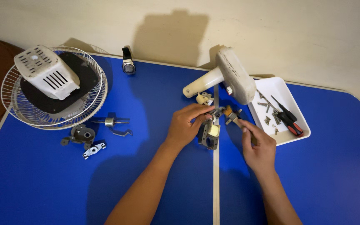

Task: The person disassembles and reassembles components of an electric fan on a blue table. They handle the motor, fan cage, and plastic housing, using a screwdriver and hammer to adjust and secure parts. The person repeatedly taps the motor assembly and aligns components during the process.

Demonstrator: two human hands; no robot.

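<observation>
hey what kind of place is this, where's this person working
Probably a home repair spot rather than a proper workshop: a blue folding table against a plain wall, a dismantled fan's wire grille and motor cover, and a white tray of screws and screwdrivers.

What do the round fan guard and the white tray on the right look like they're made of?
The fan guard looks like thin metal wire with a white coating: fine spokes and rings. The tray looks like smooth white moulded plastic, going by its rounded rim and even matte surface, though that is not certain.
</observation>
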